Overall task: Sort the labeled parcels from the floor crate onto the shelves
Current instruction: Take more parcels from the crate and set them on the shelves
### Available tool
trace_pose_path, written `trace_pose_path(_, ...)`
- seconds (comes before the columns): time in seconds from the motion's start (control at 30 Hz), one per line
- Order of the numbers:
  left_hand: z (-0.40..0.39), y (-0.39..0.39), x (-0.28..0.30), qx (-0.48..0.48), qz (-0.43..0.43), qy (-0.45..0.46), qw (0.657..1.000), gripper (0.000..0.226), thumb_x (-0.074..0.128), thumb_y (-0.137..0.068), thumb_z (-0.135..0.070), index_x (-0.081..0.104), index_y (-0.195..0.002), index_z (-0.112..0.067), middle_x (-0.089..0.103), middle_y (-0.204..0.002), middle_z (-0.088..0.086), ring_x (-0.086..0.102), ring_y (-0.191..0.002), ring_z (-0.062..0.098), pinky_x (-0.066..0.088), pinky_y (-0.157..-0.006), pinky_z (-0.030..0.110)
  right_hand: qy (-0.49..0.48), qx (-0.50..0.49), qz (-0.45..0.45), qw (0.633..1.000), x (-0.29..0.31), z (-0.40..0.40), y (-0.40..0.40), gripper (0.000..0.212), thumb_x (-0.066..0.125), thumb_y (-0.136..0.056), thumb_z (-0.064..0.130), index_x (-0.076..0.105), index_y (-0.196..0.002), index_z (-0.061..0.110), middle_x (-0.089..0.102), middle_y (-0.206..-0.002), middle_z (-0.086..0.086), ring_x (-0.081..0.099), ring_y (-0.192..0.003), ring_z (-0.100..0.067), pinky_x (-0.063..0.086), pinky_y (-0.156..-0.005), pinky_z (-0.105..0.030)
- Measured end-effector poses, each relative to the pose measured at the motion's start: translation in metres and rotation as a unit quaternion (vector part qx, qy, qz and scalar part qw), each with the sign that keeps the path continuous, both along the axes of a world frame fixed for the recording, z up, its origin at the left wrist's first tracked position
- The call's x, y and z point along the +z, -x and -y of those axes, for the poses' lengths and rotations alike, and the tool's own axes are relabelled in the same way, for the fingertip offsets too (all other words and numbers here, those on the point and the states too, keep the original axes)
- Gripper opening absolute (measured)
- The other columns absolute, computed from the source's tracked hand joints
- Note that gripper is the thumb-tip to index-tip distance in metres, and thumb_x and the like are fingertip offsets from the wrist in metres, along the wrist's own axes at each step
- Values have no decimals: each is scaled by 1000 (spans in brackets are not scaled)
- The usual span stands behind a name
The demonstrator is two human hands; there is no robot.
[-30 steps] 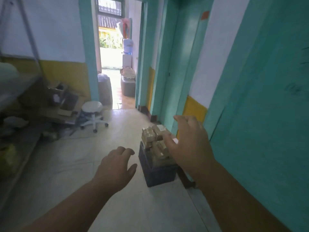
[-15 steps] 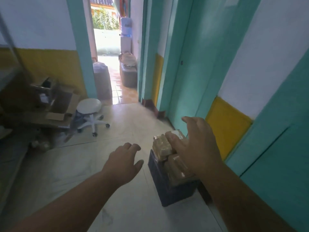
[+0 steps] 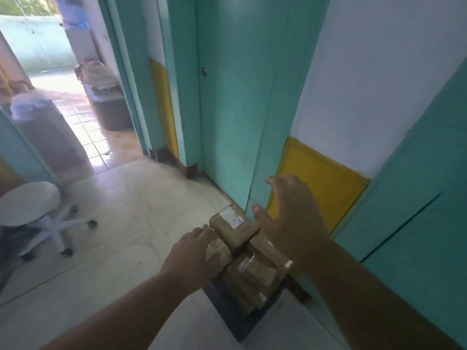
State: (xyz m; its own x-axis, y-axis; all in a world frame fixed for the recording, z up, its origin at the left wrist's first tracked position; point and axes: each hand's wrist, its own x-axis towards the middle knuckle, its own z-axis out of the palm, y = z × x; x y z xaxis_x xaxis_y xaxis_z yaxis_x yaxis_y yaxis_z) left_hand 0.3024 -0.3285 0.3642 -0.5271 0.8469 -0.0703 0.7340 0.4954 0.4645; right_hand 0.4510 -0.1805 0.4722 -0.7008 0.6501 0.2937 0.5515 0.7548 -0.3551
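Both arms are stretched forward and down over the crate (image 3: 227, 311), a dark box on the floor (image 3: 121, 223) beside the teal wall (image 3: 417, 223). The left hand (image 3: 194, 258) is held palm down with fingers loosely bent; its fingertips are at the left edge of the top parcel (image 3: 233, 229), though contact cannot be confirmed. The right hand (image 3: 290, 218) is spread wide, thumb towards the parcel and fingers extended above and beyond it; nothing is held by either hand.

The top parcel, brown and taped, lies flat on the pile, its long axis running from near-left to far-right, and a white label (image 3: 231, 218) is turned upward at its far end. More parcels (image 3: 255, 274) are stacked beneath it in the crate. A white stool (image 3: 27, 200) is seen well to the left.
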Motion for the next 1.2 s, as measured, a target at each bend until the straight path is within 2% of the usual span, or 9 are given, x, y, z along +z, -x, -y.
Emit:
trace_pose_path(0.17, -65, 58, -26, -95, 18, 48, 994, 47, 54, -93, -42, 47, -139, -33, 51, -139, -10, 48, -124, 14, 47, -101, 33, 37, -71, 19, 997, -39, -32, 46, 58, 54, -93, 48, 43, -142, 19, 49, -138, -4, 43, -127, -20, 41, -107, -40)
trace_pose_path(0.3, -111, 104, -57, -183, 26, 76, 980, 61, 36, -77, -62, 47, -132, -38, 57, -129, -10, 56, -113, 15, 55, -90, 41, 47, -185, 25, 981, -62, -39, 70, 61, 53, -94, 49, 40, -146, 20, 45, -143, -4, 40, -133, -22, 39, -109, -43)
trace_pose_path(0.43, -142, 136, -73, -275, 35, 85, 957, 47, 52, -89, -45, 44, -133, -32, 57, -125, -5, 58, -107, 19, 54, -89, 43, 81, -267, 39, 960, -85, -35, 88, 59, 54, -95, 47, 41, -145, 21, 43, -144, -1, 40, -133, -20, 39, -109, -42)
trace_pose_path(0.6, -166, 142, -116, -341, 78, 133, 927, 33, 56, -95, -40, 56, -124, -25, 61, -118, -6, 59, -100, 13, 49, -83, 30, 129, -352, 74, 924, -137, -28, 81, 56, 58, -93, 44, 45, -141, 20, 49, -137, -1, 45, -125, -20, 43, -103, -38)
trace_pose_path(0.7, -180, 133, -154, -354, 108, 159, 915, 23, 60, -94, -33, 61, -114, -21, 66, -106, -1, 62, -91, 14, 55, -77, 35, 165, -385, 95, 903, -183, -28, 69, 54, 62, -91, 44, 48, -138, 20, 52, -131, -1, 48, -119, -19, 38, -93, -27)
trace_pose_path(0.77, -189, 128, -186, -350, 116, 176, 913, 26, 62, -92, -33, 59, -116, -22, 63, -108, -3, 60, -94, 16, 55, -79, 38, 198, -392, 103, 892, -219, -30, 62, 55, 63, -91, 43, 48, -138, 20, 52, -131, -2, 49, -120, -20, 40, -93, -29)
trace_pose_path(0.9, -203, 115, -253, -332, 130, 203, 912, 34, 63, -91, -31, 55, -123, -23, 57, -111, -5, 57, -95, 14, 52, -79, 36, 243, -392, 102, 881, -297, -39, 53, 54, 64, -91, 41, 50, -138, 18, 52, -133, -5, 50, -121, -22, 37, -92, -28)
trace_pose_path(1.07, -217, 93, -317, -295, 137, 213, 921, 38, 62, -91, -23, 54, -128, -18, 61, -114, -3, 57, -96, 12, 45, -74, 24, 290, -377, 137, 869, -377, -56, 41, 56, 61, -93, 41, 45, -142, 17, 48, -139, -8, 47, -125, -24, 42, -99, -35)
trace_pose_path(1.2, -219, 74, -352, -226, 182, 228, 929, 46, 59, -84, -32, 48, -128, -29, 61, -110, -9, 62, -91, 13, 57, -70, 34, 315, -370, 158, 859, -420, -69, 34, 57, 61, -94, 40, 42, -143, 18, 46, -140, -9, 48, -124, -27, 47, -99, -40)
